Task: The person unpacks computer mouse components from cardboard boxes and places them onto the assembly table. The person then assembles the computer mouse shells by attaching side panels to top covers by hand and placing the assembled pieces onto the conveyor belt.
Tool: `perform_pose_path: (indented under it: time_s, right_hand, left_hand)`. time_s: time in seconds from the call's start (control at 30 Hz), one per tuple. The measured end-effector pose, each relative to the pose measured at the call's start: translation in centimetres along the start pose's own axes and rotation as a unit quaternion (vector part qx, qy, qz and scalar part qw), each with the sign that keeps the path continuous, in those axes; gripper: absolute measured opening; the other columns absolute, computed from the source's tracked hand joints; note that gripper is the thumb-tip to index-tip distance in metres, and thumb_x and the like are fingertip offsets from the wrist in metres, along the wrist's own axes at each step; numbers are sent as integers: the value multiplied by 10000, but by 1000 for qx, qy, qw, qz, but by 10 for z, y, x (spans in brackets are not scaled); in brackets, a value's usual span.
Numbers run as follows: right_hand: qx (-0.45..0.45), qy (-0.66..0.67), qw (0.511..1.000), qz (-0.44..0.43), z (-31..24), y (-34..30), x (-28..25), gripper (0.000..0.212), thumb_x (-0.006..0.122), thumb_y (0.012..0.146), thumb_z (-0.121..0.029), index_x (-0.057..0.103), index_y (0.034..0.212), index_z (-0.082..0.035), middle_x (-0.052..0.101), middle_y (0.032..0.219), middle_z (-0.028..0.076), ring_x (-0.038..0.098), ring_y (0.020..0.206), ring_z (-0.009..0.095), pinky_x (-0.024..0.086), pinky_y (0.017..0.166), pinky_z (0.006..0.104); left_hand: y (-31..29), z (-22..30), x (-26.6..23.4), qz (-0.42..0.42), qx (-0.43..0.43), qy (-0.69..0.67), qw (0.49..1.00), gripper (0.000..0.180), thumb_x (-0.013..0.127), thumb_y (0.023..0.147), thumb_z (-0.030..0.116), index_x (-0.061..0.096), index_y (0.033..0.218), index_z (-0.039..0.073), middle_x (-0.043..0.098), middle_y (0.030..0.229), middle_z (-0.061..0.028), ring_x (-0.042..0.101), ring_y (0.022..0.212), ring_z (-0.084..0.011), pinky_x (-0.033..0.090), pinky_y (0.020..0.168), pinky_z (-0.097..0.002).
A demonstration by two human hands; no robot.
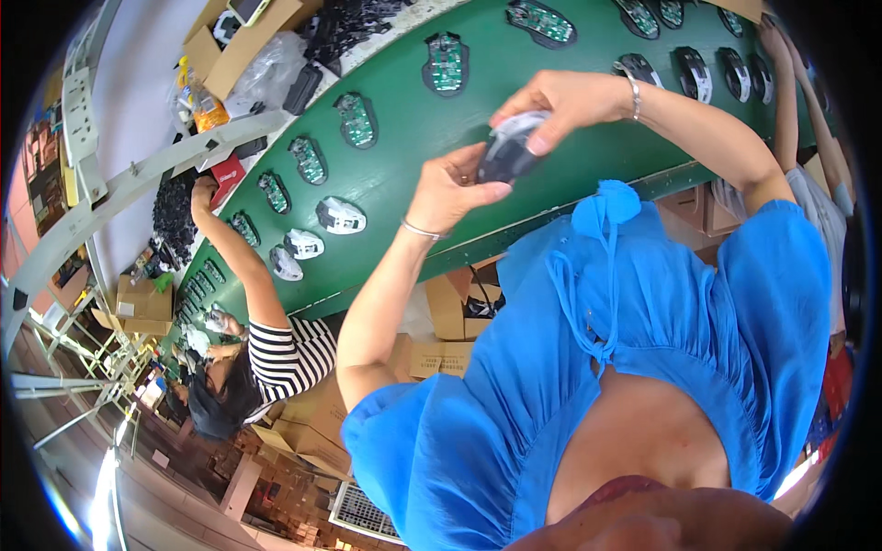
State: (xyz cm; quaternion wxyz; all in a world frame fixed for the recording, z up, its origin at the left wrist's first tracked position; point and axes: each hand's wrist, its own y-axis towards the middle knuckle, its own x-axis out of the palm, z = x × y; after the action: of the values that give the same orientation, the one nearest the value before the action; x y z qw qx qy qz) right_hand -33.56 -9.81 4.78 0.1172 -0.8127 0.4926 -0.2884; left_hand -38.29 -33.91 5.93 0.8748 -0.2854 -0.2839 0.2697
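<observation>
Both hands hold a computer mouse point(507, 158) above the green bench. Its underside or side is dark and its upper part light grey. My left hand point(452, 188) grips the dark lower end between thumb and fingers. At the other end, the fingers and thumb of my right hand point(568, 106) close round the light part. Beyond my hands, mouse bases with bare green circuit boards lie spaced along the bench, among them one circuit-board base point(446, 64) straight ahead and another point(356, 119) to the left. To the right, a black and white mouse point(694, 73) lies with several others.
The green bench point(404, 174) curves across the view. At left, a co-worker in a striped shirt point(292, 358) reaches over it towards a red box point(226, 176). Another person's arms point(785, 101) reach in at right. Piles of black parts point(354, 28) and cardboard boxes point(243, 55) stand along the far side.
</observation>
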Motion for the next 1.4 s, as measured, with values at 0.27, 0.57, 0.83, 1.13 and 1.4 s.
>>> perform_pose_path:
  time_s: [0.27,0.57,0.83,1.13,1.4]
  right_hand:
    - [10,-103,992,-67,38,-14,-11,635,783,637,-308,582,1148,9,638,1008,61,582,887,122,474,800,269]
    - [-36,-424,902,79,73,-21,-67,660,762,593,-267,560,1184,-52,643,1002,89,602,867,159,483,797,281]
    - [-112,-52,991,55,34,-15,4,721,805,642,-293,529,1242,-5,600,1149,75,564,1030,147,419,931,273]
    - [-123,-42,980,154,59,-17,30,683,801,648,-240,531,1218,22,586,1163,103,565,1015,165,434,910,301]
    - [-77,-372,718,583,158,-29,-12,626,748,711,-313,520,1225,-36,575,1125,168,540,1026,302,429,893,364]
  left_hand:
    - [31,-73,23,-27,121,-27,992,637,780,652,-3,505,1222,-67,616,1069,-99,581,937,-125,479,836,-268]
    - [-7,-128,-64,300,84,29,950,510,667,811,96,464,1269,-2,570,1184,-178,567,1066,-216,472,887,-314]
    - [-7,-65,10,103,247,-178,947,816,682,707,-48,272,1404,66,365,1387,-178,409,1246,-274,363,1023,-401]
    - [18,-68,18,78,224,-167,957,613,701,740,-7,446,1297,13,498,1268,-171,525,1120,-252,453,925,-335]
    - [3,-95,-54,409,223,50,883,527,644,817,93,444,1295,-3,500,1284,-172,499,1173,-228,388,982,-332]
